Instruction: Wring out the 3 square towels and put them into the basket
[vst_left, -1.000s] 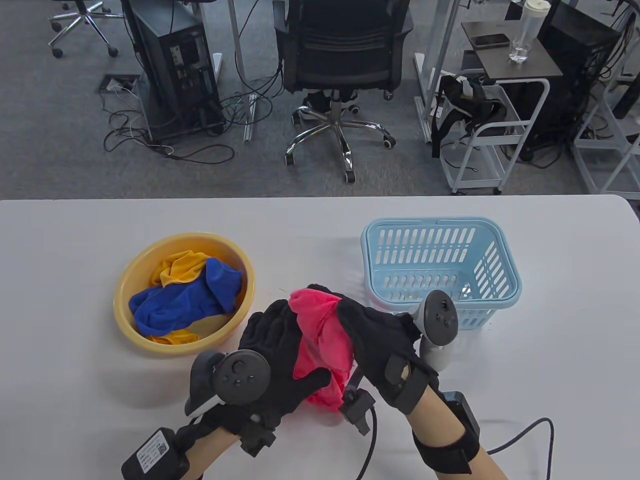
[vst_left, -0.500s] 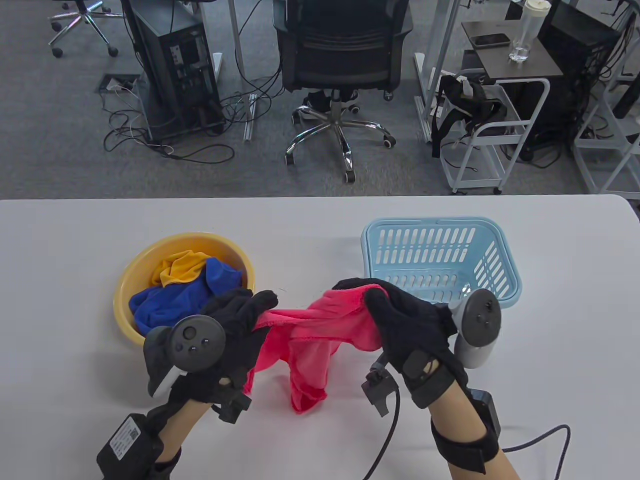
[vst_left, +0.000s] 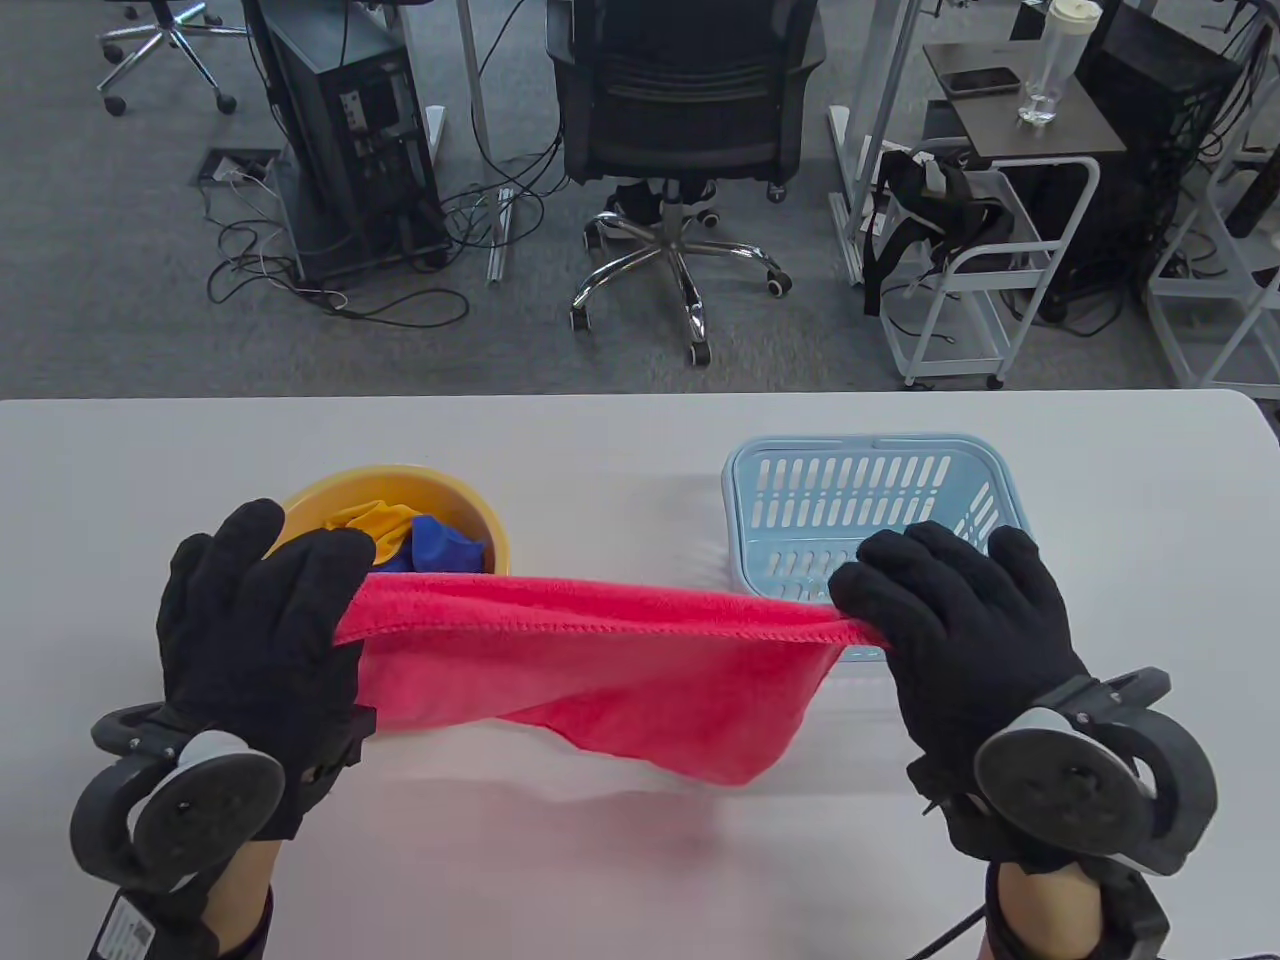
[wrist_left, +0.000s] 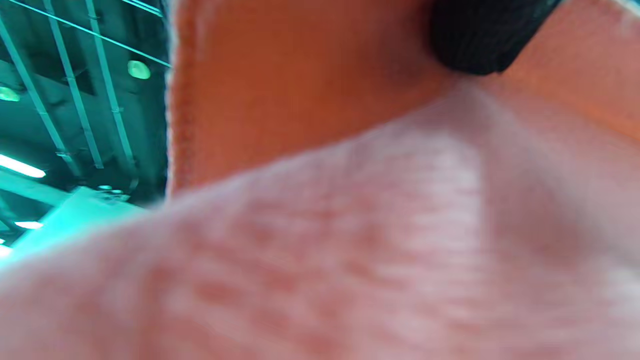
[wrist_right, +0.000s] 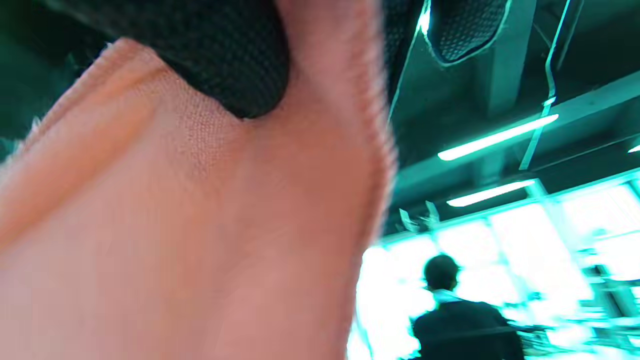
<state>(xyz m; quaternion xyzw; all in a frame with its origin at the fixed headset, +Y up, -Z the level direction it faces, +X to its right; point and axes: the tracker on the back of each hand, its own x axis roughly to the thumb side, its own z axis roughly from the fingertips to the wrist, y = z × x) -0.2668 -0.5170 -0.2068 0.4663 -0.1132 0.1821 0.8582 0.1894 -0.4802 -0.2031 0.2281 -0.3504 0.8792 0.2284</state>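
Note:
A pink towel (vst_left: 610, 665) hangs stretched out flat above the table between my two hands. My left hand (vst_left: 262, 610) pinches its left top corner, and my right hand (vst_left: 950, 610) pinches the right top corner. The cloth fills the left wrist view as the pink towel (wrist_left: 350, 240) under a black fingertip (wrist_left: 480, 35). In the right wrist view the pink towel (wrist_right: 200, 210) is held by a gloved finger (wrist_right: 220, 55). A blue towel (vst_left: 445, 545) and a yellow towel (vst_left: 375, 520) lie in the yellow bowl (vst_left: 330, 490). The light blue basket (vst_left: 870, 490) stands behind my right hand.
The white table (vst_left: 640, 440) ends at a far edge, with an office chair (vst_left: 680, 150), computer towers and a white cart (vst_left: 980, 270) on the floor beyond. A person (wrist_right: 462, 315) shows in the right wrist view, which points upward at ceiling lights.
The hands moved apart and rose, turning their backs up. The bunched pink towel has been pulled out into a flat sheet between them.

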